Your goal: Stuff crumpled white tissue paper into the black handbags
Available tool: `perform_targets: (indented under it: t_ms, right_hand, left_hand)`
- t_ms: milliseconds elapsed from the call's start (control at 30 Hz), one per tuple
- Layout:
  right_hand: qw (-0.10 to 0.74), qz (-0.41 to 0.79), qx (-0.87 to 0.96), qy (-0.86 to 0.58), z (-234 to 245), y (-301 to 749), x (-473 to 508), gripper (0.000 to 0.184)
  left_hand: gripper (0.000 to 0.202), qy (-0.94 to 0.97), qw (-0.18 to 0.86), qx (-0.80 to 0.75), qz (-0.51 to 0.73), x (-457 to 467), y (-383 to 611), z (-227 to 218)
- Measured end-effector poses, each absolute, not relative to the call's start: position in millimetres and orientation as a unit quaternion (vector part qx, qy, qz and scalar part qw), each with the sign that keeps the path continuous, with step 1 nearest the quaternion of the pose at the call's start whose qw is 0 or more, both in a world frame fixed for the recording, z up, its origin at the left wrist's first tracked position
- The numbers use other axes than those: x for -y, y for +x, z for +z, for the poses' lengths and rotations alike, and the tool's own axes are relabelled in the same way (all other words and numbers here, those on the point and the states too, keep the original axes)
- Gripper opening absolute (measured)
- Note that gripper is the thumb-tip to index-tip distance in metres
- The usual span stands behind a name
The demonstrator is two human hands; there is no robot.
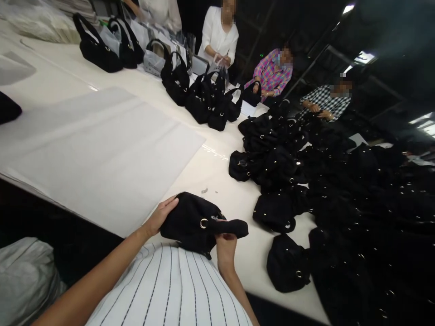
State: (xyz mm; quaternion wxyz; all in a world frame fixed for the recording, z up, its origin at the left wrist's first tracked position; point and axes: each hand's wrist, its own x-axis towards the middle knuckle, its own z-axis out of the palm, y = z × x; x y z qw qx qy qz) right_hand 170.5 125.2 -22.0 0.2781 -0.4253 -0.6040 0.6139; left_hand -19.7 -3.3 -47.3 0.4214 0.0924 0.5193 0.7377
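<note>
A black handbag (190,215) with a gold ring and a short strap is held close against my striped shirt, over the table's near edge. My left hand (162,214) grips its left end, thumb on top and the other fingers hidden behind the cloth. At the bag's opening, my right hand (225,242) is closed near the strap (234,227), its fingers partly covered by the strap. The bag lies tilted on its side, with its opening toward the right.
A big pile of black handbags (326,181) covers the right side. Large white sheets (88,136) lie on the white table (183,183) at left. More bags (204,99) stand further back. Several co-workers (222,34) handle bags along the far side. A pale sack (29,276) sits lower left.
</note>
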Motion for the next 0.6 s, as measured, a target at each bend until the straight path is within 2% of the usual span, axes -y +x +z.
perform_targets:
  t_ms: [67, 233, 367, 600]
  right_hand:
    - [0.283, 0.647, 0.587, -0.396, -16, 176, -127, 0.023]
    - [0.136, 0.778, 0.508, -0.343, -4, 180, -141, 0.031]
    - [0.051, 0.761, 0.591, -0.261, 4, 179, -158, 0.033]
    - [0.011, 0.725, 0.666, -0.176, 0, 155, -164, 0.021]
  left_hand:
    - [0.070, 0.128, 0.417, -0.546, 0.716, 2, -20, -43]
    - [0.068, 0.196, 0.389, -0.622, 0.651, 0, -17, -29]
    - [0.062, 0.243, 0.377, -0.643, 0.620, -2, -13, -15]
    - [0.058, 0.224, 0.389, -0.658, 0.605, 9, 0, -21]
